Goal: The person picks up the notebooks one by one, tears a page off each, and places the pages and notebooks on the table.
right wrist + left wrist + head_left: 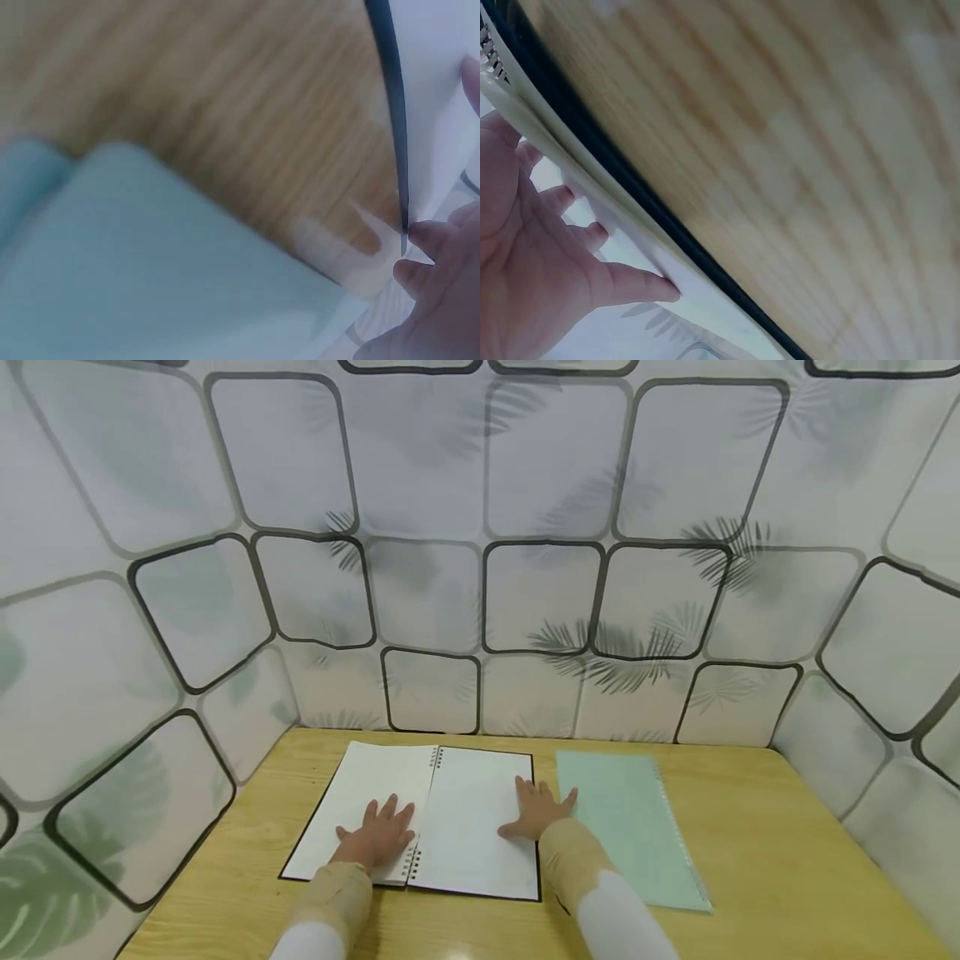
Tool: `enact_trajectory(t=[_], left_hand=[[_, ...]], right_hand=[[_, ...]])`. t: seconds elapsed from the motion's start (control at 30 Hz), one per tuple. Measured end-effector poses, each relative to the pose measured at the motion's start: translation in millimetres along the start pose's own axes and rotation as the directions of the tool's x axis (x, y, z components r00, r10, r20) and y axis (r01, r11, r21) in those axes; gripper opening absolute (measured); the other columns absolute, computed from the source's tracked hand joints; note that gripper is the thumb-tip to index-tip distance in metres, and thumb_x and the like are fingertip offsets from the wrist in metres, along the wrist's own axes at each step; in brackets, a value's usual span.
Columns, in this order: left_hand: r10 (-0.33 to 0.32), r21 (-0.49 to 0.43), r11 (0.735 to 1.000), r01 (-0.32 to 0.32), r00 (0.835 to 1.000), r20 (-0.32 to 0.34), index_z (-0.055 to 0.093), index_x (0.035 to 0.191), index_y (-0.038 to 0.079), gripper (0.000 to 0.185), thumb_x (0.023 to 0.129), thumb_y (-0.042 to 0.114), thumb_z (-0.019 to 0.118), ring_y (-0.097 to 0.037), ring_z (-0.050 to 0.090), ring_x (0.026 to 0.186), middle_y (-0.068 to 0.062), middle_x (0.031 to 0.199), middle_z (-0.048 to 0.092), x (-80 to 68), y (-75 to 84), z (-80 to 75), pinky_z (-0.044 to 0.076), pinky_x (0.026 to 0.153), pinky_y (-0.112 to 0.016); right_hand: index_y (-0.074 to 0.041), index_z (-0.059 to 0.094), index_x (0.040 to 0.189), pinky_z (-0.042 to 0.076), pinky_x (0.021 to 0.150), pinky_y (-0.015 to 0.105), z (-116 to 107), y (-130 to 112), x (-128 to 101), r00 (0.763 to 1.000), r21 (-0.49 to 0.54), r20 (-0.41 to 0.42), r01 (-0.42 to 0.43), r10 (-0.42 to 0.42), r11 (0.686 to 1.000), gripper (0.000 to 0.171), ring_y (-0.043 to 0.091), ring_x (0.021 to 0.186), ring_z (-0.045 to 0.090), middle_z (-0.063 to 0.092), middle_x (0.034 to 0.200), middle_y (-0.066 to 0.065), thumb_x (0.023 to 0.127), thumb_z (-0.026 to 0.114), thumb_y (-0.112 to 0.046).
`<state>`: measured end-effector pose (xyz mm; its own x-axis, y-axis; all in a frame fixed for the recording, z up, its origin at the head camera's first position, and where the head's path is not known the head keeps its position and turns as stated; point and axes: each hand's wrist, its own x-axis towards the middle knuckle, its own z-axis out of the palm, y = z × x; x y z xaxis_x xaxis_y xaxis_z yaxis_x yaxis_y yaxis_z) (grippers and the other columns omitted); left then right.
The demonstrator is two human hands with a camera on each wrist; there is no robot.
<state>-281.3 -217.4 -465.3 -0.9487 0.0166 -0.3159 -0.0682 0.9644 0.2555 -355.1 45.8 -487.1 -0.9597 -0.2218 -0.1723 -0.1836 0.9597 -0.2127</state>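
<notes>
Head view: left hand [377,835] and right hand [538,810] lie palm down, fingers [390,807] spread flat and gripping nothing, on the open notebook [465,810] on the table [787,860], beside a green sheet [637,835].
</notes>
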Motion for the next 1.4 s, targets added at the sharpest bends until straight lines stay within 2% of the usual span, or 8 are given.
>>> enact_trajectory(t=[0.37, 0.53, 0.7, 0.8, 0.93, 1.1, 1.23, 1.4], left_hand=[[0.002, -0.002, 1.000, -0.002, 1.000, 0.001, 0.028, 0.145, 0.021, 0.053, 0.097, 0.038, 0.040, -0.042, 0.008, 0.142, -0.011, 0.156, 0.015, 5.4, 8.0, -1.7, 0.007, 0.094, -0.080], [-0.013, -0.003, 1.000, 0.013, 1.000, 0.014, 0.028, 0.146, 0.022, 0.053, 0.097, 0.038, 0.040, -0.041, 0.007, 0.142, -0.010, 0.156, 0.014, 6.7, 6.8, -1.9, 0.007, 0.095, -0.080], [-0.010, -0.002, 1.000, 0.010, 1.000, 0.019, 0.028, 0.145, 0.022, 0.053, 0.097, 0.038, 0.040, -0.041, 0.008, 0.142, -0.010, 0.156, 0.015, 7.4, 5.9, 0.2, 0.008, 0.095, -0.080], [-0.003, 0.009, 1.000, 0.003, 1.000, 0.018, 0.029, 0.145, 0.021, 0.053, 0.096, 0.038, 0.041, -0.041, 0.010, 0.142, -0.010, 0.155, 0.016, 9.1, 6.2, -0.3, 0.010, 0.094, -0.080], [0.019, 0.046, 0.999, -0.019, 1.000, 0.000, 0.037, 0.142, 0.018, 0.053, 0.094, 0.037, 0.048, -0.041, 0.020, 0.138, -0.011, 0.151, 0.026, 13.3, 8.8, -4.4, 0.019, 0.092, -0.079], [0.056, 0.033, 0.998, -0.055, 0.998, -0.029, 0.043, 0.135, 0.013, 0.053, 0.087, 0.031, 0.058, -0.042, 0.025, 0.134, -0.015, 0.146, 0.031, 22.1, 12.5, -5.8, 0.021, 0.093, -0.078], [0.072, -0.052, 0.996, -0.074, 0.996, -0.045, 0.031, 0.143, 0.014, 0.063, 0.087, 0.028, 0.055, -0.041, 0.008, 0.142, -0.015, 0.155, 0.014, 29.3, 13.2, -0.4, 0.003, 0.099, -0.077], [0.076, 0.014, 0.997, -0.075, 0.989, -0.124, 0.024, 0.147, 0.015, 0.059, 0.095, 0.038, 0.041, -0.038, 0.004, 0.144, -0.013, 0.156, 0.010, 25.9, 10.4, 3.3, -0.005, 0.102, -0.073]], right_hand=[[-0.005, 0.034, 0.141, 0.004, 0.103, 0.074, -18, -5, -3, 0.998, 0.074, -0.028, -0.053, 0.056, 0.996, 0.097, 0.033, 0.132, 0.040, 0.049, 0.137, 0.016, 0.066, 0.077, -0.049], [-0.010, 0.038, 0.140, 0.027, 0.099, 0.066, -20, -9, -4, 0.992, 0.184, -0.124, -0.006, 0.029, 0.983, 0.083, 0.036, 0.117, 0.054, 0.057, 0.128, 0.015, 0.069, 0.078, -0.020], [0.004, 0.032, 0.139, 0.045, 0.093, 0.051, -20, -7, -2, 0.949, 0.468, -0.283, 0.010, 0.139, 0.884, 0.077, 0.043, 0.116, 0.050, 0.049, 0.128, 0.030, 0.070, 0.066, 0.004], [0.010, 0.027, 0.139, 0.044, 0.094, 0.050, -24, -3, 1, 0.935, 0.604, -0.255, -0.044, 0.246, 0.796, 0.073, 0.045, 0.118, 0.047, 0.048, 0.127, 0.034, 0.076, 0.062, -0.001], [0.008, 0.049, 0.125, 0.048, 0.086, 0.045, -25, -1, 1, 0.943, 0.643, -0.200, -0.079, 0.267, 0.762, 0.049, 0.039, 0.104, 0.057, 0.058, 0.118, 0.026, 0.082, 0.059, -0.013], [-0.005, 0.069, 0.094, 0.044, 0.074, 0.046, -19, -8, -8, 0.942, 0.508, -0.287, -0.003, 0.173, 0.861, 0.017, 0.025, 0.080, 0.062, 0.069, 0.092, 0.011, 0.087, 0.056, -0.014], [-0.009, 0.072, 0.098, 0.040, 0.079, 0.052, -16, -10, -14, 0.932, 0.358, -0.345, 0.022, 0.111, 0.933, 0.019, 0.029, 0.091, 0.066, 0.072, 0.097, 0.008, 0.088, 0.056, -0.011], [-0.010, 0.072, 0.100, 0.041, 0.083, 0.059, -21, -7, -15, 0.940, 0.263, -0.334, 0.018, 0.073, 0.965, 0.023, 0.031, 0.098, 0.065, 0.071, 0.103, 0.009, 0.086, 0.054, -0.006]])
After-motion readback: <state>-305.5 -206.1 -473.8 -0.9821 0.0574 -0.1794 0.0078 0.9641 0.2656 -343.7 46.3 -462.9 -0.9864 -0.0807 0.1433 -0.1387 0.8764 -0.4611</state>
